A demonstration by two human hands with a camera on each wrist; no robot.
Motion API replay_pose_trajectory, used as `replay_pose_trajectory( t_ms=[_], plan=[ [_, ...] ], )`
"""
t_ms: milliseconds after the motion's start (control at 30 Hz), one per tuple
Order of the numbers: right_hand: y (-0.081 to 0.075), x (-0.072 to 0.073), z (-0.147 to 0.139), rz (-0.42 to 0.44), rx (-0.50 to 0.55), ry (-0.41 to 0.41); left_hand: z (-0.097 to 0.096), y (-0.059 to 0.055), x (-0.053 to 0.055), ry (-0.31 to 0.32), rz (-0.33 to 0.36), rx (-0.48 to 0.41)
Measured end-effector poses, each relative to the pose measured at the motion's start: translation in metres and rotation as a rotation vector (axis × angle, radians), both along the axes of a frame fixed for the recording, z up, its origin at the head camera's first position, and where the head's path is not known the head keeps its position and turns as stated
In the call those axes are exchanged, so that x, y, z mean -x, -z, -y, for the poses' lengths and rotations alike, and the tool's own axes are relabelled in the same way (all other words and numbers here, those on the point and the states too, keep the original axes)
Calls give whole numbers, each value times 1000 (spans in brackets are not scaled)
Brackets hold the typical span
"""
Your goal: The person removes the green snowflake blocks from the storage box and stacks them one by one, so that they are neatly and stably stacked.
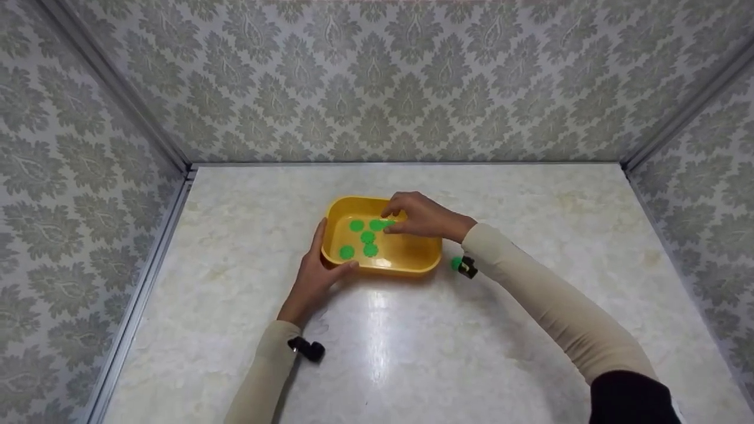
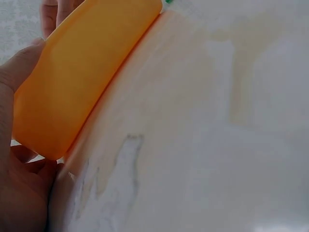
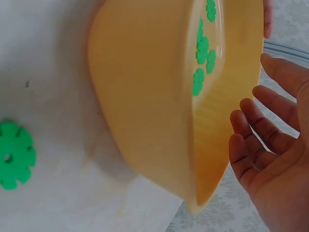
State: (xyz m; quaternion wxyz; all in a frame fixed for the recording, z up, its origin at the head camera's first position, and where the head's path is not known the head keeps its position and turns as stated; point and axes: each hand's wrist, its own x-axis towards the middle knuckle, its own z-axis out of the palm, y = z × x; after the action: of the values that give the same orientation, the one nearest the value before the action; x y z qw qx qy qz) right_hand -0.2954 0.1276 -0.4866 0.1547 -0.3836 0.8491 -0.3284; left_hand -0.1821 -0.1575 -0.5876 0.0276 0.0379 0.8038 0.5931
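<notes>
A yellow plastic basin (image 1: 412,258) with rounded corners stands on the table in the head view. Inside lie several flat green snowflake discs (image 1: 347,252), mostly in its left half. At the basin's left front corner my left hand (image 1: 312,274) grips the wall, thumb at the front rim and fingers along the left side. My right hand (image 1: 427,218) hovers over the basin's back right part. Its loosely bent fingers (image 3: 265,130) hold nothing in the right wrist view. One more notched green disc (image 3: 17,154) with a centre hole lies on the table, right of the basin.
The pale marbled table (image 1: 530,353) meets patterned walls (image 1: 377,76) at the back and both sides. Metal strips (image 1: 141,294) run along the table's left edge. A small black camera (image 1: 468,268) on the right wrist overlaps the loose disc in the head view.
</notes>
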Motion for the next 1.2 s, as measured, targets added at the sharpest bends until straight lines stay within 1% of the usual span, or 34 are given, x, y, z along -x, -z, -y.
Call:
replay_pose_trajectory(
  t_ms=[233, 367, 567, 767, 900, 1200],
  plan=[
    [1, 5, 10, 12, 25, 4, 0, 0, 0, 21, -21, -40],
    [1, 9, 18, 21, 17, 11, 0, 0, 1, 17, -29, -44],
    [4, 16, 28, 39, -11, 17, 2, 1, 1, 21, -19, -40],
    [3, 20, 37, 65, -1, 11, 2, 2, 1, 21, -20, -29],
    [4, 22, 41, 66, -1, 17, 2, 2, 1, 24, -28, -38],
    [5, 24, 47, 58, 46, 18, 2, 4, 0, 35, -57, -60]
  ],
)
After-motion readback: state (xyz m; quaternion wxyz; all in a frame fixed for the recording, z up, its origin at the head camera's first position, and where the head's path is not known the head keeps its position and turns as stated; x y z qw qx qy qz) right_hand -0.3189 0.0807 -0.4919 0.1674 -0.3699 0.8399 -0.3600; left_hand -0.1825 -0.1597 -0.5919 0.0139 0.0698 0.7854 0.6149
